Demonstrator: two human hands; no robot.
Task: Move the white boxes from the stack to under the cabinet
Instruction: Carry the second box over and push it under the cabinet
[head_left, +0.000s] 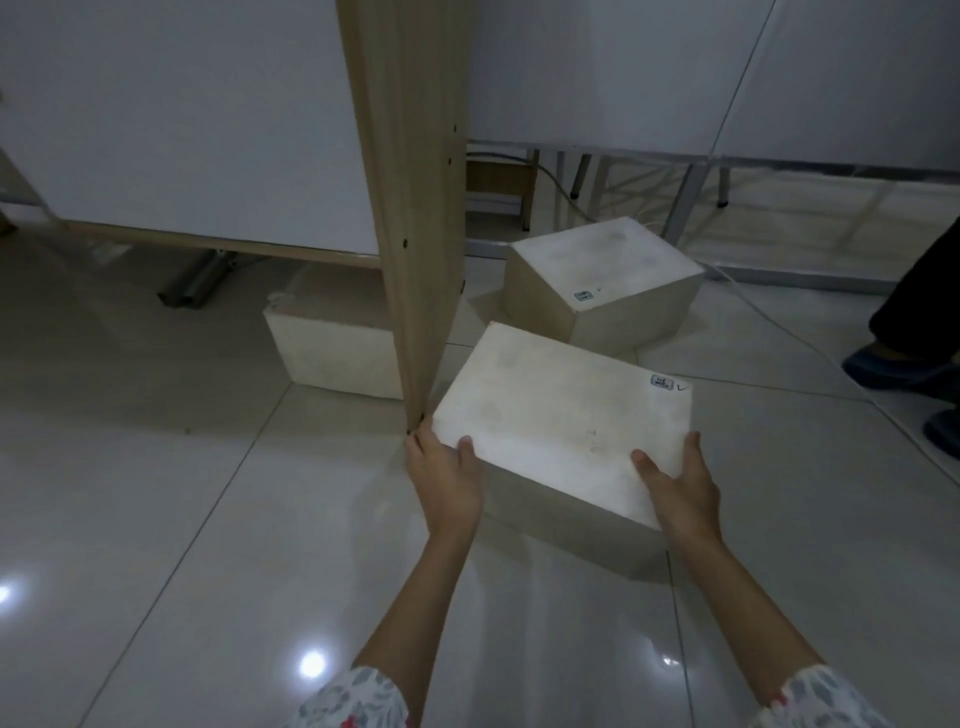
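Head view, looking down at a glossy tiled floor (182, 519). Both hands grasp one white box (566, 415) at its near corners: the left hand (444, 478) wraps the near-left corner with its thumb on the top face, and the right hand (683, 488) wraps the near-right corner, thumb likewise on top. The box is tilted, its far edge higher in the frame, and bears a small label (662, 382) near its far-right corner. Whether its underside touches the floor cannot be told.

Just left of the held box stands the wooden side panel (415, 208) of a white-fronted cabinet (182, 114); the left hand is close to the panel's foot. A second white box (337, 348) lies on the floor under the cabinet, partly hidden behind the panel. A third white box (605, 280), also labelled, sits beyond the held one, right of the panel, turned corner-on to the camera.

At the right edge, another person's dark trouser leg and blue shoe (893, 371) show. Patterned sleeves (353, 699) appear at the bottom edge.
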